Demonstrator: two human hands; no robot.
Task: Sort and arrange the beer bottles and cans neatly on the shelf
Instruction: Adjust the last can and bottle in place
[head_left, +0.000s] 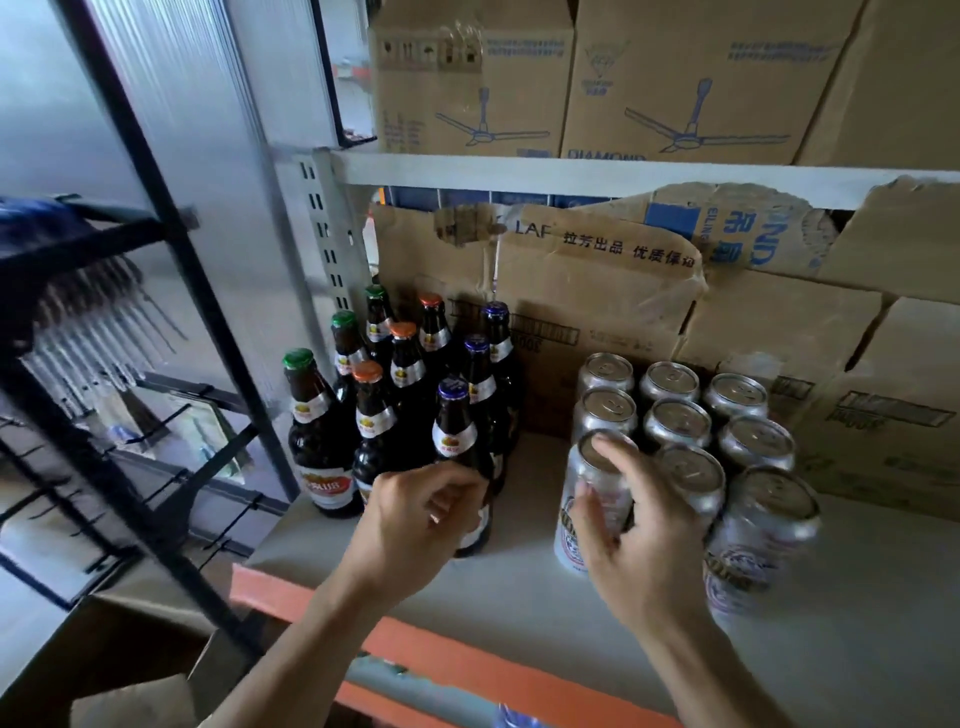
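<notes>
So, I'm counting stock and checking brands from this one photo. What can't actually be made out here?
Head view, the only one:
- Front bottle: its lower label is hidden behind the left hand, and blur leaves it unclear whether that hand grips it.
- Front can: its print is partly covered by the right hand holding it.
- Back cans: their sides are hidden by the cans in front.
- Bluish thing: cut off by the bottom edge, unidentifiable.

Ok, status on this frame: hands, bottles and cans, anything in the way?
Right hand gripping front-left can. Left hand curled at front purple-capped bottle, grip unclear. Cardboard boxes close behind; shelf front unobstructed.
</notes>
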